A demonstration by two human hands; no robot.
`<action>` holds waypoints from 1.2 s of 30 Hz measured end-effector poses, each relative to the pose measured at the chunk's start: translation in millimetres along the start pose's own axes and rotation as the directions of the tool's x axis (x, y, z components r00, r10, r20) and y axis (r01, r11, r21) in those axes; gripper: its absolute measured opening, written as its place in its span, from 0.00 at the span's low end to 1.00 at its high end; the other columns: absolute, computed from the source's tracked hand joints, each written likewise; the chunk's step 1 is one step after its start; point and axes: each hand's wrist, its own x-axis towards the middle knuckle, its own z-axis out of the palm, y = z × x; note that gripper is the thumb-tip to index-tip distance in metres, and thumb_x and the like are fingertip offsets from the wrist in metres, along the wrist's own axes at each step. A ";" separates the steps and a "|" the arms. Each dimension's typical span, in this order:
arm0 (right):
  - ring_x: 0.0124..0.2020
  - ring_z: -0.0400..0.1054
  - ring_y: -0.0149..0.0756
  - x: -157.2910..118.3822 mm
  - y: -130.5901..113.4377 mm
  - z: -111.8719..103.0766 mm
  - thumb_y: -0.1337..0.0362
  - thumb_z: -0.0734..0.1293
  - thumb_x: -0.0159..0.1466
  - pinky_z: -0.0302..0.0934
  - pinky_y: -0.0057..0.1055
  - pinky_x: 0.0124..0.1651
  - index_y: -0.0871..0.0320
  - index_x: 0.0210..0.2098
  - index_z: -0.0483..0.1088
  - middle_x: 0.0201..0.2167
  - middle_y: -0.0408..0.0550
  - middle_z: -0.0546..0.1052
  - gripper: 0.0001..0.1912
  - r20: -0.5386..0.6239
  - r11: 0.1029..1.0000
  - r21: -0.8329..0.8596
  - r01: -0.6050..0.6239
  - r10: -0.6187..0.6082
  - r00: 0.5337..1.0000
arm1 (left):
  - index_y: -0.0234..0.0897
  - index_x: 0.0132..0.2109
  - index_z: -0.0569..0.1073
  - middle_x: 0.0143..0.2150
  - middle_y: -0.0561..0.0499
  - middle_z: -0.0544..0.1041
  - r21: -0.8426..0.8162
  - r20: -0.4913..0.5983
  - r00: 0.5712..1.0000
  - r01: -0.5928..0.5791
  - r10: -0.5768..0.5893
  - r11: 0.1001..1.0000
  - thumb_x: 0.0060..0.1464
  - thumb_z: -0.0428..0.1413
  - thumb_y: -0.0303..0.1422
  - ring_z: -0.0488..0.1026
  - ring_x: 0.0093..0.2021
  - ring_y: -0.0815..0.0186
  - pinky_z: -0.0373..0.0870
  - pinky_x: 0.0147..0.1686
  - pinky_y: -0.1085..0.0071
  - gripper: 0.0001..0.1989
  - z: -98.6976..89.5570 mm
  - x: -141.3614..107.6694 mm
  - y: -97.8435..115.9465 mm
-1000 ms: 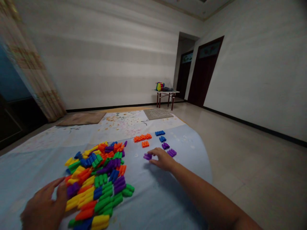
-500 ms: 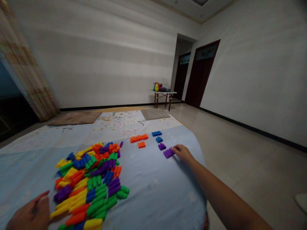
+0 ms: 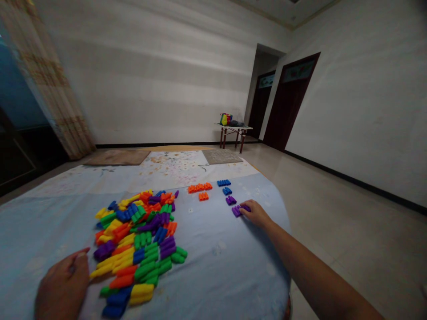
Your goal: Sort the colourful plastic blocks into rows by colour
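A big pile of plastic pieces in yellow, green, orange, blue and purple (image 3: 143, 240) lies on the blue cloth. Just left of it is my left hand (image 3: 65, 282), thumb and forefinger close together; whether anything is between them cannot be made out. My right hand (image 3: 255, 213) has its fingers on a purple piece (image 3: 236, 211) at the near end of a short column. Beyond that piece lie a smaller purple piece (image 3: 231, 201) and two blue groups (image 3: 227, 191). An orange row (image 3: 200, 188) sits left of these, with a shorter orange piece (image 3: 203, 196) below it.
A brown mat (image 3: 117, 158) and a grey mat (image 3: 222, 156) lie at the far edge of the cloth-covered table (image 3: 213, 275). Beyond, a small table (image 3: 235, 127) bears a colourful bag (image 3: 226, 119). A curtain (image 3: 63, 84) hangs at the left.
The view has shifted, so the pile and pieces appear further right. My left hand shows more fully in view. My right hand remains at the purple piece, its fingers now covering more of it.
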 end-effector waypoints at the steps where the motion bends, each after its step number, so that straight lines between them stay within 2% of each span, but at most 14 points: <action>1: 0.42 0.68 0.41 -0.5 -0.1 0.1 0.59 0.63 0.59 0.59 0.36 0.49 0.60 0.40 0.76 0.38 0.51 0.77 0.15 0.002 1.000 -0.011 -0.012 0.012 1.000 | 0.42 0.38 0.71 0.40 0.48 0.76 0.005 0.026 0.999 0.026 -0.026 1.000 0.53 0.41 0.43 0.70 0.44 0.56 0.68 0.43 0.61 0.18 -5.1 -2.7 7.9; 3: 0.44 0.68 0.42 -0.4 -1.5 0.4 0.59 0.63 0.59 0.58 0.37 0.50 0.60 0.42 0.75 0.39 0.53 0.77 0.16 -0.028 0.998 -0.039 -0.039 0.038 0.999 | 0.40 0.38 0.72 0.41 0.48 0.75 -0.021 0.013 0.999 0.035 -0.035 0.999 0.51 0.42 0.41 0.70 0.45 0.55 0.67 0.46 0.60 0.17 -12.3 -7.1 20.5; 5: 0.47 0.66 0.44 0.6 -9.0 1.6 0.59 0.63 0.59 0.57 0.40 0.52 0.59 0.43 0.75 0.43 0.55 0.75 0.16 -0.110 0.997 -0.056 -0.051 0.045 0.993 | 0.38 0.38 0.72 0.41 0.47 0.75 -0.042 0.007 1.000 0.019 -0.019 0.999 0.51 0.42 0.39 0.69 0.46 0.56 0.67 0.47 0.59 0.17 -15.6 -10.1 27.6; 8: 0.49 0.64 0.43 -1.1 -42.1 8.9 0.60 0.63 0.60 0.56 0.41 0.54 0.58 0.44 0.73 0.45 0.55 0.73 0.15 -0.186 0.997 0.000 0.077 -0.076 0.980 | 0.34 0.40 0.73 0.42 0.42 0.75 -0.061 0.010 1.000 -0.007 0.008 0.998 0.52 0.41 0.40 0.69 0.47 0.55 0.66 0.48 0.58 0.20 -16.8 -12.8 30.8; 10: 0.47 0.65 0.40 -6.1 -78.2 19.6 0.61 0.63 0.61 0.57 0.40 0.53 0.57 0.44 0.72 0.43 0.53 0.74 0.13 -0.135 0.967 0.097 0.236 -0.222 0.966 | 0.32 0.40 0.73 0.43 0.39 0.75 -0.069 0.024 0.999 -0.023 0.025 0.997 0.52 0.41 0.40 0.69 0.47 0.54 0.65 0.49 0.58 0.21 -17.0 -14.0 31.1; 12: 0.43 0.66 0.37 -12.6 -118.8 34.8 0.62 0.64 0.61 0.61 0.37 0.49 0.56 0.43 0.72 0.40 0.51 0.74 0.12 -0.032 0.920 0.207 0.333 -0.334 0.942 | 0.33 0.40 0.73 0.43 0.40 0.75 -0.071 0.030 0.999 -0.036 0.038 0.997 0.51 0.41 0.40 0.69 0.46 0.55 0.65 0.50 0.59 0.21 -17.3 -14.9 31.2; 16: 0.42 0.66 0.36 -17.7 -185.4 68.7 0.62 0.67 0.59 0.60 0.33 0.48 0.57 0.43 0.72 0.38 0.49 0.74 0.13 0.126 0.859 0.316 0.402 -0.458 0.880 | 0.34 0.39 0.74 0.42 0.40 0.76 -0.072 0.017 0.999 -0.050 0.051 0.996 0.51 0.42 0.41 0.70 0.46 0.56 0.65 0.50 0.60 0.21 -17.3 -15.5 30.8; 19: 0.43 0.67 0.37 -10.6 -209.5 85.5 0.64 0.66 0.58 0.59 0.33 0.49 0.57 0.43 0.74 0.40 0.50 0.75 0.13 0.211 0.858 0.294 0.420 -0.487 0.847 | 0.33 0.39 0.74 0.42 0.40 0.76 -0.073 0.017 0.999 -0.041 0.042 0.997 0.51 0.42 0.41 0.70 0.45 0.55 0.65 0.49 0.60 0.21 -17.1 -15.9 30.6; 22: 0.37 0.68 0.34 -0.3 -215.4 89.6 0.67 0.64 0.57 0.60 0.29 0.44 0.56 0.43 0.75 0.38 0.49 0.75 0.14 0.303 0.888 0.251 0.386 -0.451 0.839 | 0.32 0.40 0.74 0.42 0.39 0.75 -0.075 0.026 0.999 -0.032 0.034 0.997 0.52 0.41 0.41 0.70 0.46 0.54 0.65 0.50 0.59 0.22 -16.9 -16.5 30.9; 26: 0.29 0.67 0.32 5.8 -210.5 86.5 0.66 0.65 0.56 0.57 0.26 0.32 0.57 0.41 0.75 0.29 0.44 0.76 0.14 0.446 0.936 0.206 0.285 -0.350 0.824 | 0.33 0.40 0.73 0.43 0.40 0.75 -0.095 0.036 0.999 -0.030 0.033 0.995 0.52 0.41 0.41 0.69 0.47 0.55 0.63 0.52 0.60 0.21 -16.7 -16.7 31.1; 28: 0.28 0.66 0.31 4.3 -206.9 86.7 0.65 0.66 0.54 0.55 0.25 0.29 0.58 0.38 0.75 0.27 0.43 0.75 0.12 0.466 0.951 0.208 0.230 -0.303 0.832 | 0.33 0.39 0.73 0.43 0.41 0.75 -0.102 0.035 0.999 -0.025 0.028 0.994 0.52 0.41 0.41 0.69 0.47 0.56 0.63 0.52 0.60 0.21 -16.9 -16.6 31.5; 32: 0.29 0.66 0.29 -0.7 -198.8 87.6 0.64 0.68 0.53 0.55 0.23 0.29 0.59 0.38 0.72 0.29 0.42 0.75 0.12 0.399 0.956 0.279 0.095 -0.206 0.894 | 0.33 0.40 0.73 0.43 0.40 0.75 -0.097 0.042 0.999 -0.015 0.019 0.995 0.51 0.41 0.41 0.69 0.46 0.55 0.64 0.51 0.60 0.22 -18.7 -16.5 33.5; 36: 0.30 0.66 0.29 -0.9 -182.9 78.8 0.62 0.66 0.56 0.56 0.24 0.31 0.59 0.36 0.72 0.30 0.43 0.75 0.10 0.269 0.961 0.273 0.037 -0.114 0.957 | 0.32 0.41 0.73 0.44 0.40 0.74 -0.075 0.068 0.998 -0.001 0.006 0.997 0.51 0.40 0.41 0.68 0.48 0.56 0.63 0.53 0.59 0.23 -20.1 -15.5 33.1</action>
